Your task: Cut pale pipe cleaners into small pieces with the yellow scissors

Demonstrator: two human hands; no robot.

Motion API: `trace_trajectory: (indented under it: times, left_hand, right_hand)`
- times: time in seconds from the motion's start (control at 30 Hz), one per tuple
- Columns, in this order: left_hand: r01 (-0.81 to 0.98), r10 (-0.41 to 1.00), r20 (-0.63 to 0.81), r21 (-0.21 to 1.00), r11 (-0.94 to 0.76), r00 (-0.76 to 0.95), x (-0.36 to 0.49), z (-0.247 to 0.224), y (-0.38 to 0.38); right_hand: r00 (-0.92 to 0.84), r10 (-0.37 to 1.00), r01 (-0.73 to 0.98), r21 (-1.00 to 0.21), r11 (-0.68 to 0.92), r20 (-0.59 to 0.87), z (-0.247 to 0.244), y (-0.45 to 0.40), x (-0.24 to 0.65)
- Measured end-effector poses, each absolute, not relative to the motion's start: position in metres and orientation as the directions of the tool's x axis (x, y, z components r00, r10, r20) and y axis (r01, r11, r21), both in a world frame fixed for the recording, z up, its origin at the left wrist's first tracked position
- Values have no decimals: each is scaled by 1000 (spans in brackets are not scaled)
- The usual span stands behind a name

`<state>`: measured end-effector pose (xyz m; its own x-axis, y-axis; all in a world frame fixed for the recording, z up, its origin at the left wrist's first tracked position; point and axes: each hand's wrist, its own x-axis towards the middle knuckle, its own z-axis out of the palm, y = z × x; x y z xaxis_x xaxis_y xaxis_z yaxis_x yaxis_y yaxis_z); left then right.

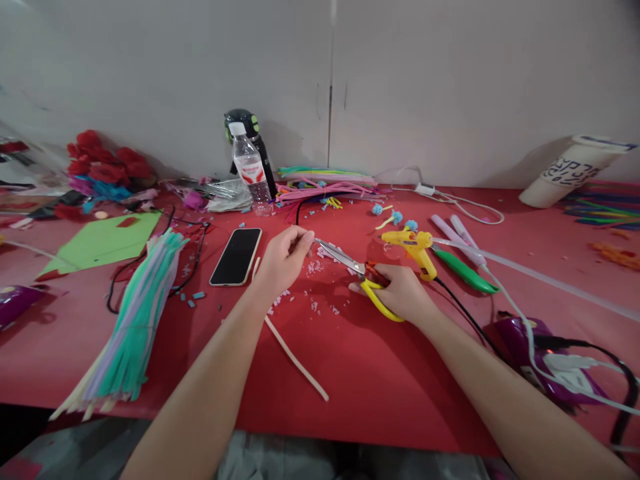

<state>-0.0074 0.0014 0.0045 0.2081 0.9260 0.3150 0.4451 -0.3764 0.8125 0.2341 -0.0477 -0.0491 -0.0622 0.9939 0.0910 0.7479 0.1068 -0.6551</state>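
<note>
My right hand (397, 291) is wrapped round the yellow and red handles of a pair of scissors (343, 257), whose blades point left. The blade tips are by the pinched fingertips of my left hand (286, 257); what those fingers hold is too small to make out. Small pale pink clippings (315, 268) lie on the red table under the blades. A cream pipe cleaner (297, 363) lies on the table, passing beneath my left wrist. A black-screened phone (237, 257) rests just left of my left hand.
A yellow glue gun (411, 250) with its cable and a green marker-like item (465, 271) lie right of my right hand. A pipe cleaner bundle (140, 320) is at left. A plastic bottle (253, 170) stands behind; a purple power strip (545, 360) is at right.
</note>
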Motion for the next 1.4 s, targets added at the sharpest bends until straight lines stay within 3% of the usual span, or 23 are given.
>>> trace_trajectory:
  times: [0.87,1.4]
  left_hand:
    - [321,946,253,896,-308,202,-8,0,5]
    - [333,926,338,864,-377,170,-5,4,2]
  right_hand:
    - [-87,991,744,-655,133,103,-50,-46,235]
    - [-45,995,742,-664,92,86,-47,-49,232]
